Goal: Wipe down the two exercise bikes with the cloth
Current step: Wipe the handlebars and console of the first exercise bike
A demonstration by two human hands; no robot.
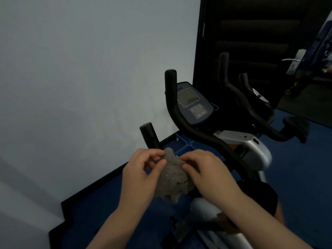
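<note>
both hands hold the grey cloth (172, 178) between them, left hand (142, 169) pinching its upper edge, right hand (206, 169) curled round its side, likely bunching it for wiping; just beyond the fingers rises the near bike's handlebar (181, 112), then its console (194, 103); the second bike (251, 105) stands further right.

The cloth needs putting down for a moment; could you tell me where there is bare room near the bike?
Bare blue floor lies left of both hands, bordered by the black skirting. Right of the silver bike body, more floor shows. Around the handlebars and console it is crowded.
</note>
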